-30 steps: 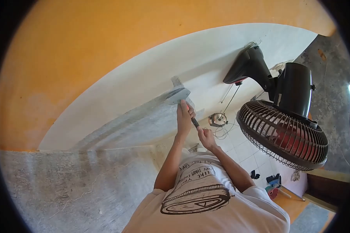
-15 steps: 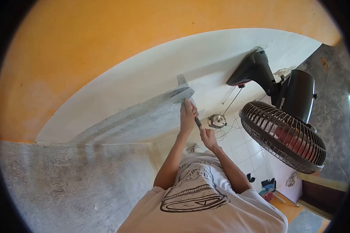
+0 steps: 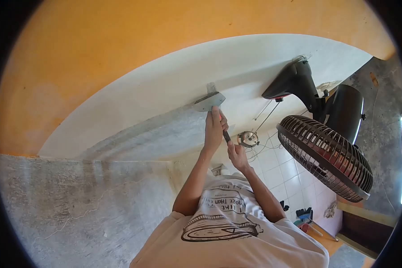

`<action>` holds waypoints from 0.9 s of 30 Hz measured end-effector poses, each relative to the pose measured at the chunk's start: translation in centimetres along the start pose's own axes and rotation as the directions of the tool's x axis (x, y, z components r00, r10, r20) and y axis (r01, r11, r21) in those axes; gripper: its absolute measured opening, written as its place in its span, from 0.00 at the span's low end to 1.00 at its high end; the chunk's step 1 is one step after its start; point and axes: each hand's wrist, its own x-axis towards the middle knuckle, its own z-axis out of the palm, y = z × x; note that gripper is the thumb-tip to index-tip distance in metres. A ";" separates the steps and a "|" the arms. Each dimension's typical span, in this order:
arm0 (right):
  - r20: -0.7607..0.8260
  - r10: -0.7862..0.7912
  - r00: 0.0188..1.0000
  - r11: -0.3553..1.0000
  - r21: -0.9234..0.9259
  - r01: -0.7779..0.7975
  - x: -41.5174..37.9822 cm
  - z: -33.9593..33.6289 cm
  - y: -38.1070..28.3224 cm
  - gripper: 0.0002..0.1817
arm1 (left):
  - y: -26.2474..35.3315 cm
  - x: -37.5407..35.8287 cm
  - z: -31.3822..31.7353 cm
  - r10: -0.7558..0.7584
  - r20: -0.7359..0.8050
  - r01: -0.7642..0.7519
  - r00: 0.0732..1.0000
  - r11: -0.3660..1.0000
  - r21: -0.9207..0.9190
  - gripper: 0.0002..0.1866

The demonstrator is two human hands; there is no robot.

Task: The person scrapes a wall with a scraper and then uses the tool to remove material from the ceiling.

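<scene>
left hand [image 3: 213, 129] grasping screwdriver [image 3: 226, 136] tip at bracket [image 3: 208, 101], right hand [image 3: 237, 156] clenched on handle; best kept square, pressed firmly.

**Wall bare at nine, fan crowding three**

From the bracket [image 3: 209, 101], bare wall [image 3: 134, 111] runs open toward nine and twelve o'clock. At three o'clock the wall fan [image 3: 326, 147] juts out, its pull cords [image 3: 267, 114] hanging between. Motor part [image 3: 248, 139] sits near four o'clock.
</scene>
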 end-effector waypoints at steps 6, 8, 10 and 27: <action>-0.026 -0.021 0.999 0.997 -0.078 0.019 0.3 -0.6 -0.5 0.35 | -0.6 0.3 0.2 0.036 -0.004 -0.037 0.999 0.999 -0.024 0.23; -0.034 -0.041 0.999 0.997 -0.059 0.039 0.3 -0.7 -0.8 0.36 | 0.2 0.4 0.3 0.028 0.011 -0.028 1.000 1.000 -0.014 0.24; -0.037 -0.042 0.998 0.997 -0.065 0.040 -0.3 -0.8 -1.3 0.36 | 0.6 0.0 0.3 0.001 0.006 -0.001 1.000 1.000 -0.025 0.24; -0.023 -0.082 0.996 0.981 -0.176 0.077 0.4 -2.0 -1.5 0.35 | -0.6 0.5 0.5 0.001 -0.028 -0.003 1.000 0.997 -0.075 0.25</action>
